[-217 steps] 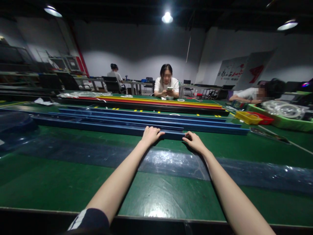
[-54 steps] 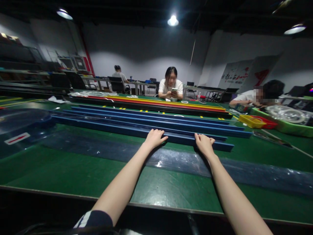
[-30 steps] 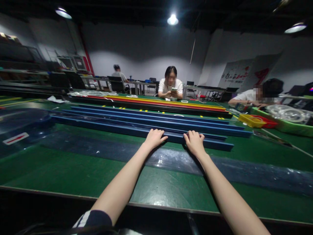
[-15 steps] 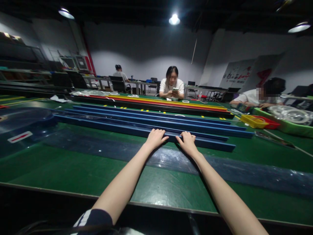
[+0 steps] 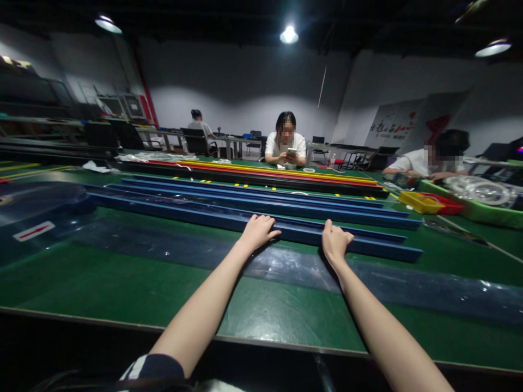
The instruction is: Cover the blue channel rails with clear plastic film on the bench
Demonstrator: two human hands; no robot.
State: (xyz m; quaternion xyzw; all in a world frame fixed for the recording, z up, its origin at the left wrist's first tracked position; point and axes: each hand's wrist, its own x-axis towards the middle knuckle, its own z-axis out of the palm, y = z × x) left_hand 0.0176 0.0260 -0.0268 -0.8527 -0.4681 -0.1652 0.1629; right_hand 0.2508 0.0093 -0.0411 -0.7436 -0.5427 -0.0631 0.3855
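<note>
A long blue channel rail (image 5: 384, 247) lies crosswise on the green table in front of me, its right end free. My left hand (image 5: 257, 231) grips its near edge with the fingers over the top and the thumb on my side. Further right, my right hand (image 5: 335, 242) is closed on the same rail, fingers curled; their tips are hidden behind it. Between my forearms and under the hands stretches a flat strip of clear plastic film (image 5: 290, 264). More blue rails (image 5: 368, 214) lie parallel just beyond.
Black, red and yellow rails (image 5: 286, 172) lie farther back. At left is clear plastic (image 5: 49, 201) with a red-arrow label (image 5: 34, 231). A yellow tray (image 5: 420, 202) and a green basket (image 5: 486, 211) stand at right. One person (image 5: 285, 142) faces me holding a phone; another (image 5: 433, 158) leans at right.
The near blue rail has slid to the right, its end now farther out. My right hand has moved right with its fingers curled in more; my left hand has stayed almost in place.
</note>
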